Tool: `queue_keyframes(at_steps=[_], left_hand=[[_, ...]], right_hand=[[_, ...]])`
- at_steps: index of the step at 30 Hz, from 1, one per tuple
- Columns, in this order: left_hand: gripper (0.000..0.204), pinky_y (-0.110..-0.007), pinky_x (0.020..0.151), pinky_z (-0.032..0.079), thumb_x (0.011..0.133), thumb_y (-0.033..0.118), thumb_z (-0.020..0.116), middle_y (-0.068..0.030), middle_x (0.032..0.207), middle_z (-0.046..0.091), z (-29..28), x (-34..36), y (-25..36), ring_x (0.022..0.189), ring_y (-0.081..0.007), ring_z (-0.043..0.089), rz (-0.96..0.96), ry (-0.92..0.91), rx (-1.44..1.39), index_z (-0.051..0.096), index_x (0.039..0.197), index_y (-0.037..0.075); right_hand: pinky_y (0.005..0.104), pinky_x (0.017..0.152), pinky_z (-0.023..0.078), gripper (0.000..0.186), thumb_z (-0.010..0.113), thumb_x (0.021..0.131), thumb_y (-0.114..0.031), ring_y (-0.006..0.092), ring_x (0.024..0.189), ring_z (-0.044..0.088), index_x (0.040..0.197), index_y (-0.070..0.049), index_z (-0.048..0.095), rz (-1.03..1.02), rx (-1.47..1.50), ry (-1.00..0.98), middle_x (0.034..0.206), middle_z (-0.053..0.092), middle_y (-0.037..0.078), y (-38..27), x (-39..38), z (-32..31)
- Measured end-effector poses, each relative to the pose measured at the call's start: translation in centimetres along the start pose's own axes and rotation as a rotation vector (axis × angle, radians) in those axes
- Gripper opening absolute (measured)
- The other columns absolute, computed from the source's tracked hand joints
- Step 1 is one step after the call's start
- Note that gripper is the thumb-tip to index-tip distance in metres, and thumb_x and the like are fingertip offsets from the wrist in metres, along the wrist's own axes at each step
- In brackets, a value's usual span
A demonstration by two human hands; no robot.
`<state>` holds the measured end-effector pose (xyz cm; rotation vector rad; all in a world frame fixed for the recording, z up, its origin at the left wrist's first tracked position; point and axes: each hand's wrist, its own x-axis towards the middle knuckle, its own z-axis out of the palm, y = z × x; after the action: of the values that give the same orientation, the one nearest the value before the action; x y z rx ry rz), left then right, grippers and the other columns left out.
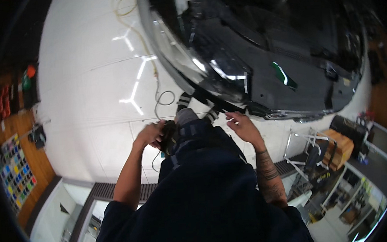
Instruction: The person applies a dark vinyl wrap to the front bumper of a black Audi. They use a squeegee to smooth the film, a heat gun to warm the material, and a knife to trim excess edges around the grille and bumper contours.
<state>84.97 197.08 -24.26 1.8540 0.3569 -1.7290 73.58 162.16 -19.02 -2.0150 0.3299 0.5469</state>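
Observation:
My left hand is at my left hip with fingers curled around a dark item that I cannot make out, partly hidden by the hand. A thin hose loops on the white floor near it. My right hand is out at my right side, fingers loosely bent and apart with nothing visible in them, near the lower edge of a glossy dark car. My striped shoes show below my dark clothing.
A yellow hose runs across the floor. A colour-swatch board and orange items are at the left. A metal-framed seat, wooden box and shelving are at the right.

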Motion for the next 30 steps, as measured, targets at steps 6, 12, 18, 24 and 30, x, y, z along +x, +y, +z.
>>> queue_keyframes(at_steps=[6,12,18,24,30], left_hand=[[0.018,-0.045,0.071,0.053,0.080,0.014,0.062,-0.0249,0.074,0.066,-0.6,9.6,-3.8,0.073,-0.0398,0.067,0.519,0.548,0.661,0.065,0.079,-0.003],[0.012,-0.048,0.068,0.052,0.080,0.008,0.061,-0.0278,0.082,0.064,-3.3,6.3,-2.2,0.080,-0.0459,0.063,0.440,0.572,0.647,0.064,0.079,-0.004],[0.012,-0.024,0.052,0.046,0.090,0.008,0.059,-0.0058,0.072,0.062,2.5,-9.1,8.7,0.057,-0.0088,0.054,0.819,0.474,-0.143,0.062,0.090,-0.003],[0.010,-0.024,0.052,0.050,0.090,0.006,0.061,-0.0062,0.074,0.062,20.8,-5.9,15.4,0.057,-0.0101,0.060,1.029,0.135,-0.225,0.060,0.095,-0.003],[0.034,-0.025,0.068,0.050,0.086,0.012,0.067,-0.0089,0.102,0.062,24.8,1.2,15.9,0.088,-0.0125,0.060,0.881,0.498,-0.458,0.056,0.114,-0.003]], right_hand=[[0.0438,0.084,0.049,0.026,0.059,0.087,-0.020,0.0365,0.095,0.062,0.103,-0.001,0.064,0.047,-0.129,-0.041,0.101,0.064,0.018,-0.2,-1.6,1.9],[0.0443,0.086,0.048,0.024,0.057,0.087,-0.018,0.0360,0.099,0.061,0.102,-0.002,0.064,-0.011,-0.097,-0.005,0.104,0.066,0.016,-0.9,-2.9,3.2],[0.0332,0.086,0.049,0.037,0.052,0.097,-0.030,0.0210,0.093,0.064,0.121,-0.004,0.061,0.062,0.431,-0.273,0.104,0.067,0.011,-0.1,-3.8,1.3],[0.0325,0.088,0.050,0.032,0.046,0.102,-0.025,0.0153,0.103,0.059,0.121,-0.002,0.057,-0.075,1.291,0.061,0.110,0.062,0.007,3.1,-6.2,-0.3],[0.0275,0.072,0.054,0.042,0.045,0.099,-0.013,0.0138,0.077,0.062,0.141,-0.008,0.038,-0.087,0.775,0.206,0.089,0.062,0.005,13.0,-12.0,-6.5]])
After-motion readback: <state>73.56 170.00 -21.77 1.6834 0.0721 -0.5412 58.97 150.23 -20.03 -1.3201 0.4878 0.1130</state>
